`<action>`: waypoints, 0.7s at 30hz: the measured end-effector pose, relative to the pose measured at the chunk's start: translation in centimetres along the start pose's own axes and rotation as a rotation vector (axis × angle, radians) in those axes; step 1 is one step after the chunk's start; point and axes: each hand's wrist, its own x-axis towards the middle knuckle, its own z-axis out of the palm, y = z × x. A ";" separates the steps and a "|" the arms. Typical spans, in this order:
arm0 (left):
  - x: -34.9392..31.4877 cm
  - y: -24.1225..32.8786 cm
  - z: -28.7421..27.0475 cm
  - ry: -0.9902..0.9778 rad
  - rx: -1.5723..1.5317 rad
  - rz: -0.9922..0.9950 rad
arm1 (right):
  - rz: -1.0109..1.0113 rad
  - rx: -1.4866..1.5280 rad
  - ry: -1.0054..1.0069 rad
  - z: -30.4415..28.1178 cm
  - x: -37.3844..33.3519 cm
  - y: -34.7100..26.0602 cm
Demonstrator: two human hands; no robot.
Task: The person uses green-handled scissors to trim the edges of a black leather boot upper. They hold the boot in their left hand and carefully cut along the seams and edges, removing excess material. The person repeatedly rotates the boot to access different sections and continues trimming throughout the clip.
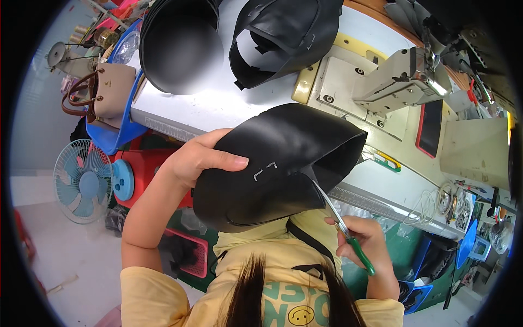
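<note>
Our right hand [366, 233]: gripping green-handled scissors [358, 252]. Our left hand [199, 161]: pinching a black leather-like shell [289, 144], nearer us than the sewing machine [395, 82]. Hazard, we judge: a loose pinch could let the shell shift and the blades [327, 201] nick its edge.

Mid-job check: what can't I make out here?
Head view:
- Most fingers of the left hand: behind the black leather-like piece.
- That piece's inside: lost in shadow.
- Part of the green-handled scissors: covered by the right hand.
- Top of the cutout black piece: cut by upper edge.
</note>
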 end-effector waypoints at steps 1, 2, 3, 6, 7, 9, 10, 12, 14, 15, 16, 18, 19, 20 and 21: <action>-0.1 0.1 0.1 -0.009 0.019 0.001 | -0.028 -0.008 0.011 0.3 0.2 0.0; -0.2 0.2 0.4 0.008 0.064 -0.014 | -0.055 -0.017 0.024 0.4 0.3 -0.1; -0.3 0.4 0.8 0.024 0.109 -0.028 | -0.046 -0.023 0.017 0.3 0.3 0.0; -0.4 0.3 0.8 0.030 0.143 -0.039 | -0.009 -0.043 -0.024 -0.1 0.2 -0.1; -0.4 0.2 0.6 0.025 0.136 -0.037 | 0.010 -0.052 -0.045 -0.4 0.1 -0.4; -0.3 0.0 0.5 0.009 0.141 -0.063 | 0.044 -0.037 -0.087 -0.9 -0.4 -0.1; -0.4 -0.1 0.5 0.001 0.142 -0.075 | 0.064 -0.013 -0.113 -1.2 -0.6 0.2; -0.2 0.0 0.6 -0.027 0.109 -0.092 | 0.121 0.081 -0.141 -1.0 -0.6 -0.3; -0.1 -0.1 0.6 -0.028 0.121 -0.083 | 0.181 0.227 -0.157 -0.3 -0.3 -1.8; -0.1 -0.3 0.6 -0.016 0.149 -0.065 | 0.196 0.232 -0.157 -0.3 -0.2 -1.8; 0.0 -0.4 0.6 -0.004 0.178 -0.047 | 0.210 0.238 -0.157 -0.3 -0.2 -1.7; 0.0 -0.4 0.5 -0.023 0.157 -0.073 | 0.228 0.218 -0.163 -0.4 -0.3 -1.6; 0.0 -0.4 0.4 -0.033 0.147 -0.087 | 0.231 0.191 -0.166 -0.5 -0.4 -1.5; 0.0 -0.3 0.4 -0.048 0.154 -0.089 | 0.234 0.163 -0.167 -0.7 -0.6 -1.4; 0.0 -0.3 0.3 -0.063 0.160 -0.090 | 0.199 0.092 -0.166 -1.0 -0.8 -1.1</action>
